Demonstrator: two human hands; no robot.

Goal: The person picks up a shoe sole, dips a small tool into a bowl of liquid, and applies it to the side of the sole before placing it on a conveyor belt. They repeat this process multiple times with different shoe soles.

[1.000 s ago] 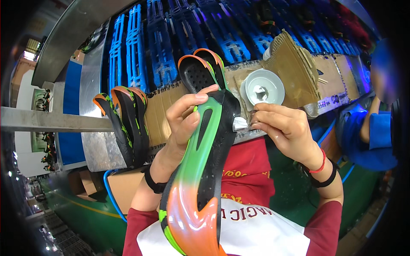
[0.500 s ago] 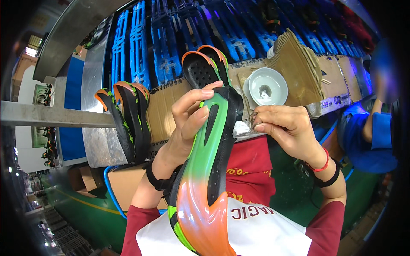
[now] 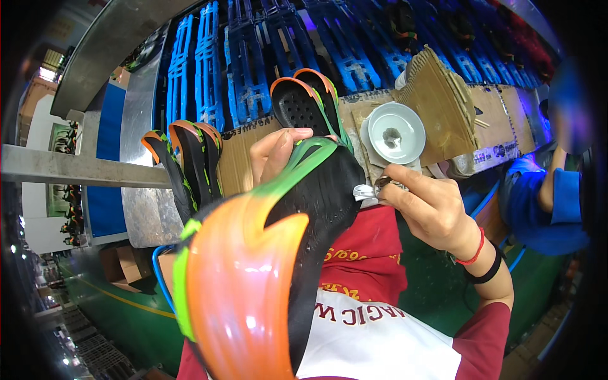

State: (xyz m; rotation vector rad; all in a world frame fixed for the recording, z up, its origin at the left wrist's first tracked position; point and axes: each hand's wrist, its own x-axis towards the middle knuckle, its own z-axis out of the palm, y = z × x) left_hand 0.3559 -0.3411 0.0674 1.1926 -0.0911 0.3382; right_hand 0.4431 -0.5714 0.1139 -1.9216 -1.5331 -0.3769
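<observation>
A black clog-like shoe [image 3: 250,285] with a glossy orange-to-green overlay is held up close in front of me, its orange end toward my body. My left hand [image 3: 273,152] is closed around its far, green end, with part of the fingers hidden behind it. My right hand [image 3: 434,209] pinches a small white cloth-like wad [image 3: 363,192], whose tip is at the black side edge of the shoe. Something dark and shiny shows between those fingers, too small to name. Beyond the right hand stands a white bowl [image 3: 413,121] holding clear liquid.
More black and orange shoes [image 3: 297,104] stand on the cardboard-covered bench [image 3: 237,155], with several others [image 3: 190,168] at its left. A cardboard piece [image 3: 437,107] rises right of the bowl. Blue racks [image 3: 244,82] line the back. A person in blue [image 3: 538,202] is at right.
The shoe has tilted and turned, its orange end coming nearer and leftward, showing more of its black side. My right hand has moved slightly, keeping the white wad pinched beside the shoe.
</observation>
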